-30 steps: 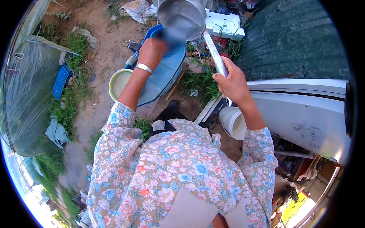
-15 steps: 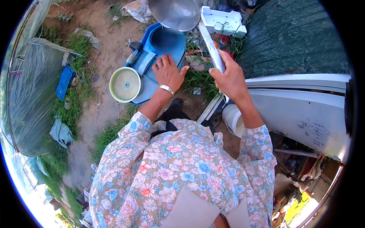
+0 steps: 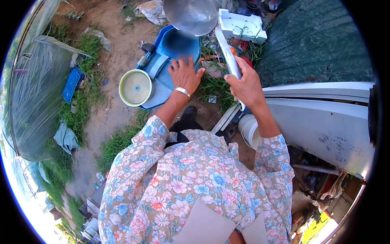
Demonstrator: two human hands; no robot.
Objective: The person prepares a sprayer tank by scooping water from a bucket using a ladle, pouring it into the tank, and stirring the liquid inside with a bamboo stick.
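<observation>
my right hand [image 3: 245, 83] is clamped on the long handle of a metal ladle [image 3: 191, 15], its bowl held over the dark round mouth of a blue water jug [image 3: 172, 61] lying on the ground at the far left. my left hand [image 3: 185, 75] lies flat and spread on the jug's side. i judge i'm mid-pour; next calls for tipping steadily, bowl centred over the mouth.

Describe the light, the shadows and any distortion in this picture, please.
Head view: hard sunlight; a strong fisheye bend with black corners; glare on the metal ladle held by the right hand; the left hand rests on the blue container, whose opening is dark.
</observation>
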